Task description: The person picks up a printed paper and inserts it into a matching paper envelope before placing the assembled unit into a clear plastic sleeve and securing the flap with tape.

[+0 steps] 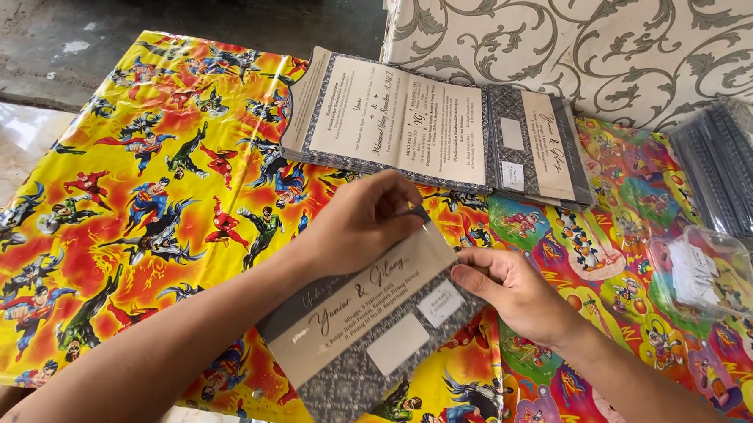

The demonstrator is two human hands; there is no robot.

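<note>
A folded grey patterned card with a beige band [373,330] is held between both hands above a table covered in bright cartoon-print cloth [155,187]. My left hand [364,220] pinches the card's upper edge with its fingers closed. My right hand [511,290] grips the card's right edge, thumb on top. The card tilts toward the lower left.
A stack of opened cards [389,122] and a stack of folded cards [539,149] lie at the back. A clear plastic bag with white pieces [705,273] sits at right, beside a pile of clear sleeves [734,170]. A patterned cushion [606,32] rises behind.
</note>
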